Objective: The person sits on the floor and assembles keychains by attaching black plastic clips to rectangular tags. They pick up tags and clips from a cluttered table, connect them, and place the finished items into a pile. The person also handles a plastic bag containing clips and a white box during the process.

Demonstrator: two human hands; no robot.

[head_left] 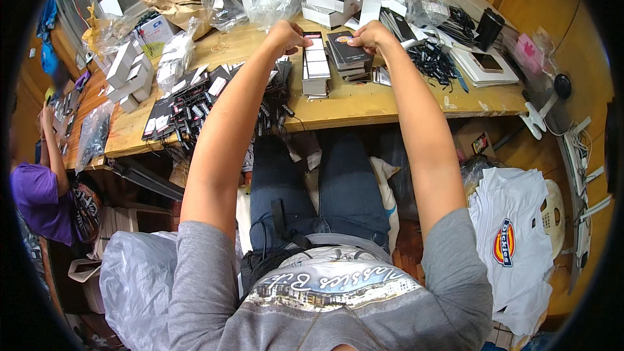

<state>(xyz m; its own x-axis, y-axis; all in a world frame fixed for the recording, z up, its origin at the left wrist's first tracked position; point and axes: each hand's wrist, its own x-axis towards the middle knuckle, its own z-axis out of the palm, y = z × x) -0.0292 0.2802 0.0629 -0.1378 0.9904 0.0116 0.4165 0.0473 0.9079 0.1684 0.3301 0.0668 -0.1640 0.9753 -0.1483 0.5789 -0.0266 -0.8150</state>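
While both forearms reach over the pale wooden table in the head view, the left hand, thumb and fingertips close together, meets the upper end of a narrow stack of white-and-black rectangular cards; whether it grips one, I cannot tell. The right hand, fingers bent narrow, has its thumb at a pile of black rectangular cards just beside that stack. Black corded tags lie heaped to the left.
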